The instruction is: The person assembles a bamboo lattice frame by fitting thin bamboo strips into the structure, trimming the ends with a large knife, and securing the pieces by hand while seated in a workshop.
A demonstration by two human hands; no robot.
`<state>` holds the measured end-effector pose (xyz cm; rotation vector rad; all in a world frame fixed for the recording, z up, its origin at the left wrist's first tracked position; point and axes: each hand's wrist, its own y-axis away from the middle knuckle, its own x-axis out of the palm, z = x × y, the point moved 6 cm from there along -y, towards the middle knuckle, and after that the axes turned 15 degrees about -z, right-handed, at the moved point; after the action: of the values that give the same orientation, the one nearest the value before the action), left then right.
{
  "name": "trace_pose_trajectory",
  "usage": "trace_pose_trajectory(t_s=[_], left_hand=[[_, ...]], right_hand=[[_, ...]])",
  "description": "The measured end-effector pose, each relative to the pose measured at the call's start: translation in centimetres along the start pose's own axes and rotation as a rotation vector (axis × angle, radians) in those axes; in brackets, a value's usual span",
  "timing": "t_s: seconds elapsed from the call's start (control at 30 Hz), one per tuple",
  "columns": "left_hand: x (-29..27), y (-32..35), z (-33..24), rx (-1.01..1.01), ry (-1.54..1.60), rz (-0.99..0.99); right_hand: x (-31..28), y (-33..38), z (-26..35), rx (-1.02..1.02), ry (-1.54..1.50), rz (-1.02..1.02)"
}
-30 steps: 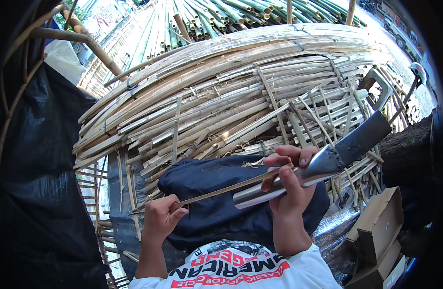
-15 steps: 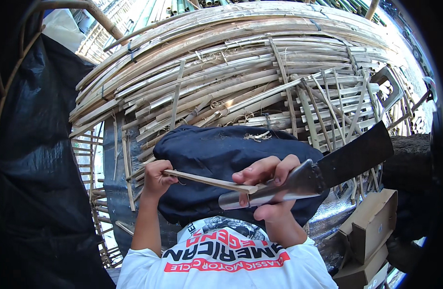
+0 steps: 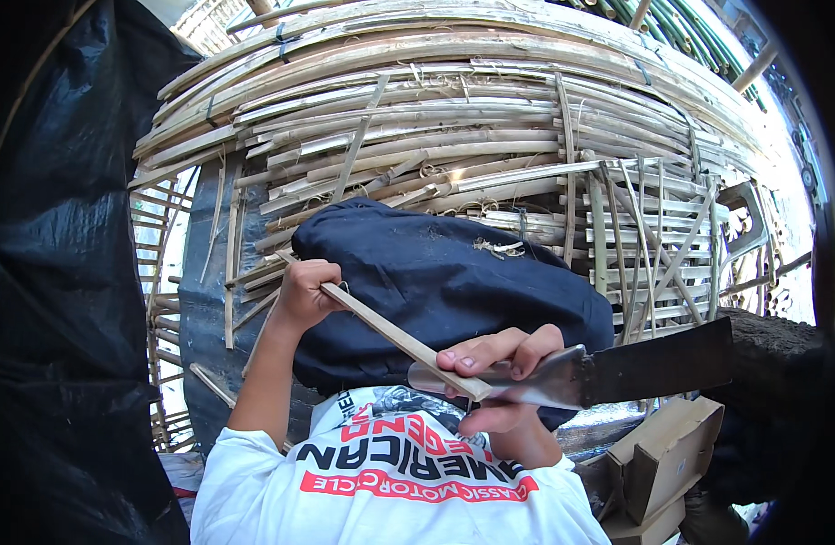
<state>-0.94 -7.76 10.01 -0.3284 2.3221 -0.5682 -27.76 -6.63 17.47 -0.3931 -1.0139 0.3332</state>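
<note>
My left hand (image 3: 310, 289) is closed around the far end of a flat bamboo strip (image 3: 395, 336). The strip slants down to the right, across the dark blue cloth (image 3: 435, 263) over my lap. My right hand (image 3: 513, 359) grips a machete (image 3: 653, 365) by its shiny metal handle, and the dark, wide blade points right, almost level. Fingers of that same hand also rest against the strip's near end, which crosses over the handle. A few pale shavings (image 3: 497, 247) lie on the cloth.
Long split bamboo slats (image 3: 417, 136) are stacked ahead of me, with loose thin sticks on top at the right. A black plastic sheet (image 3: 68, 291) hangs at the left. Cardboard boxes (image 3: 662, 459) stand at the lower right, below a dark, rough block (image 3: 767, 341).
The strip tilts more steeply, with my left hand higher. My right hand has turned, bringing the machete blade down from an upward slant to nearly level. The whole view has shifted somewhat.
</note>
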Motion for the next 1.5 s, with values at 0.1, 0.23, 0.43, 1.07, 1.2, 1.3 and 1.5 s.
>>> trace_pose_trajectory(t_s=[0.1, 0.23, 0.43, 1.07, 1.2, 1.3, 1.5], left_hand=[[0.1, 0.1, -0.1, -0.017, 0.025, 0.006], [0.6, 0.4, 0.5, -0.019, 0.036, 0.020], [1.2, 0.7, 0.5, 0.049, -0.020, -0.071], [2.9, 0.9, 2.4, -0.134, 0.151, 0.130], [2.7, 0.4, 3.1, -0.172, 0.179, 0.107], [2.6, 0.8, 3.0, -0.159, 0.223, 0.103], [2.3, 0.7, 3.1, -0.208, 0.268, 0.034]], right_hand=[[-0.8, 0.2, 0.0, 0.023, 0.009, -0.092], [-0.7, 0.3, 0.0, 0.058, 0.053, -0.099], [-1.1, 0.6, 0.2, 0.003, 0.084, -0.099], [-0.3, 0.7, -1.9, 0.051, 0.157, -0.025], [0.8, -0.3, -3.3, 0.120, 0.153, -0.146], [1.2, -0.8, -4.6, 0.160, 0.132, -0.147], [2.7, -2.0, -4.6, 0.081, 0.207, -0.130]])
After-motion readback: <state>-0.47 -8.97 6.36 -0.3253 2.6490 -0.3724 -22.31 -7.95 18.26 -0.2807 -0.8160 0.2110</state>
